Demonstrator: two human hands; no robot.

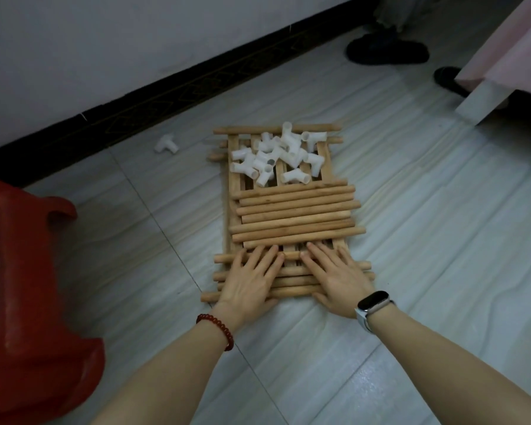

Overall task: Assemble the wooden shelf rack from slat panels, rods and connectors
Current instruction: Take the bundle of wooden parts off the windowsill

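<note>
At the lower left of the frame a red stool (28, 271) stands clear of your work. One stray connector (166, 144) lies upper left of centre by the skirting; fetch it before you count parts. At centre the panels (232, 191) lie stacked on the floor, connectors (276, 156) heaped on the far end, rods (295, 214) across the middle. Your left hand (249, 279) and right hand (336, 279) lie flat on the near rods, fingers spread, gripping nothing. Lift the rods off evenly, I'd judge, so the heap does not roll.
</note>
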